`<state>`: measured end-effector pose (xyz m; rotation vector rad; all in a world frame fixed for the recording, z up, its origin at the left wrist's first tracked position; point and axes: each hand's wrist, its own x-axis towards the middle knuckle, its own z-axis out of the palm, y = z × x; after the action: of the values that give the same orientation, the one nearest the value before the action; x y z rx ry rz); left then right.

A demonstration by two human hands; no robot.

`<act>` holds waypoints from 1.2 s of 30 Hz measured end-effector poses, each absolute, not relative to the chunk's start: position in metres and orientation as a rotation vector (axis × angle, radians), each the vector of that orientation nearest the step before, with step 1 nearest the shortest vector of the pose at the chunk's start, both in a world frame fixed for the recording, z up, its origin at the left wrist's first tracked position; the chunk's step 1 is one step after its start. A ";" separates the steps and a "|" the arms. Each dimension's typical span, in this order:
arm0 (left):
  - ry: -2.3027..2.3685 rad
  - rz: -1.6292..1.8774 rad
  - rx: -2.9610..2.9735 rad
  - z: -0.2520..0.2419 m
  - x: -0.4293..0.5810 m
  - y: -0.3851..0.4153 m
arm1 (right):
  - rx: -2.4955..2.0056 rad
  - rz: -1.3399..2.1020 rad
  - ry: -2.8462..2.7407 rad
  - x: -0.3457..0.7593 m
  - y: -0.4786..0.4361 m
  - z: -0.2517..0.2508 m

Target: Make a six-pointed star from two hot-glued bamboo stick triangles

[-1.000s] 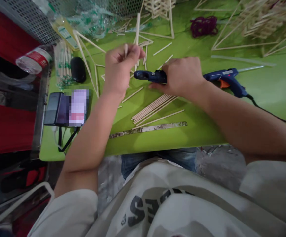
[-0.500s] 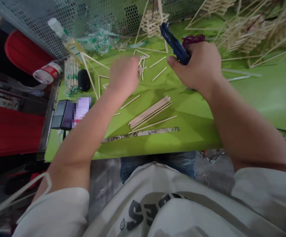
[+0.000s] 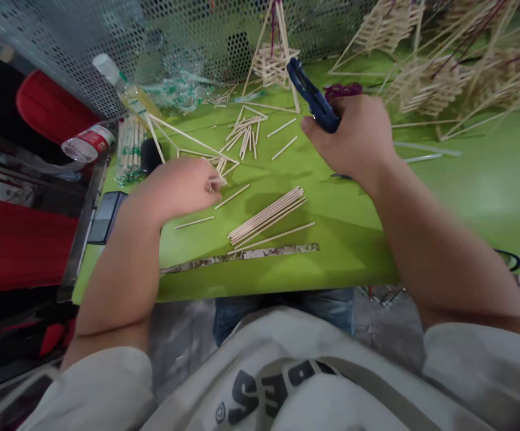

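Observation:
My left hand (image 3: 183, 188), slightly blurred, is over the left part of the green table with its fingers curled together. Beside its fingertips are short wooden sticks (image 3: 228, 170) glued or laid into an angular frame; what the fingers pinch is too blurred to make out. My right hand (image 3: 353, 134) is closed around a dark blue hand tool (image 3: 311, 96), whose looped end points up and left; the palm hides the rest. In front of my body lies a bundle of thin wooden sticks (image 3: 266, 215), with a patterned flat strip (image 3: 260, 254) below it.
Stick-built lattice pieces (image 3: 439, 84) crowd the back right, near purple cord (image 3: 343, 90). At the left stand a bottle of yellowish liquid (image 3: 136, 99), bagged sticks (image 3: 129, 146) and a dark box (image 3: 107, 215). Clear rods (image 3: 423, 157) lie right of my right hand. A perforated metal panel (image 3: 188, 36) borders the back.
My left hand has moved left and toward me, uncovering the short sticks in the middle. My right hand still holds the blue tool in nearly the same place. The view has shifted slightly.

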<state>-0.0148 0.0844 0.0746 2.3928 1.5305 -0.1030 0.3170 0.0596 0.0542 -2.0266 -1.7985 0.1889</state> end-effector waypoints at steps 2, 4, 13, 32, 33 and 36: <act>1.597 -0.597 2.416 0.071 -0.021 0.067 | -2.022 0.177 -1.816 0.314 0.058 0.054; 1.620 -0.795 2.418 0.063 -0.024 0.059 | -2.018 0.173 -1.831 0.312 0.057 0.053; 1.518 -0.561 2.420 0.047 -0.036 0.054 | -1.986 0.213 -1.821 0.305 0.054 0.047; 1.404 0.058 2.380 -0.005 0.032 0.014 | -1.919 0.197 -1.882 0.291 0.051 0.035; 1.400 0.056 2.398 -0.009 0.034 0.013 | -1.917 0.198 -1.901 0.290 0.050 0.035; 1.337 0.021 2.403 -0.013 0.037 0.012 | -1.906 0.206 -1.934 0.288 0.049 0.033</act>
<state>0.0369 0.0125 -0.0130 2.4033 1.3370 0.0215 0.2882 0.0494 0.0329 -1.9056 -1.9342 0.2055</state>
